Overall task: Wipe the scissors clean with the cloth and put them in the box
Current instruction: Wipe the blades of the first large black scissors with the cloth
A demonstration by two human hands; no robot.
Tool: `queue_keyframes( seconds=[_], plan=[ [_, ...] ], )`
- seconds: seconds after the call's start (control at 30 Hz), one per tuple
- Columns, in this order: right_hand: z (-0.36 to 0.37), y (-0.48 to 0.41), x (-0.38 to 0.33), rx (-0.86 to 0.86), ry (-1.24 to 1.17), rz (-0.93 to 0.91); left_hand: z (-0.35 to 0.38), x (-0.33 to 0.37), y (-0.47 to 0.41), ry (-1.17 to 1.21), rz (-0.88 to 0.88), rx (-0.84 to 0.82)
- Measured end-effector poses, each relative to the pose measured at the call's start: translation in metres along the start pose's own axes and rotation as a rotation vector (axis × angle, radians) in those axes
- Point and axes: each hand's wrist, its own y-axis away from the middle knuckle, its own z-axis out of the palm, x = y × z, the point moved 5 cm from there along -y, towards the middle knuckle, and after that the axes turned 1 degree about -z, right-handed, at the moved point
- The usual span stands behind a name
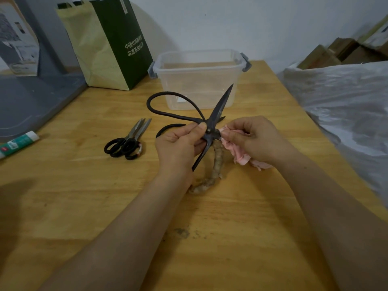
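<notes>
The wooden bench (231, 227) carries a clear plastic box (189, 87) at the back, its lid off. Just before it, the dark iron scissors (218, 110) are held off the bench, one blade pointing up. The left hand (178, 145) hides part of the loop handles, its fingers gripping near the pivot. The right hand (256, 139) pinches the crumpled pink cloth (241, 156) against the metal there. A pale lumpy thing (217, 162) underneath is unclear.
</notes>
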Motion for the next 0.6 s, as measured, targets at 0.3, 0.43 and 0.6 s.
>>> queue_keyframes(
  seconds=[0.3, 0.43, 0.6],
  plan=[
    [0.002, 0.001, -0.012, 0.094, -0.242, -0.012, 0.006, -0.003, 0.003, 0.013, 0.003, -0.046],
    [-0.002, 0.002, -0.011, 0.048, -0.290, 0.033, 0.004, -0.001, 0.002, 0.037, -0.029, -0.041],
    [-0.015, 0.009, -0.014, 0.042, -0.202, 0.002, -0.005, 0.006, -0.004, 0.071, -0.030, 0.030]
  ],
)
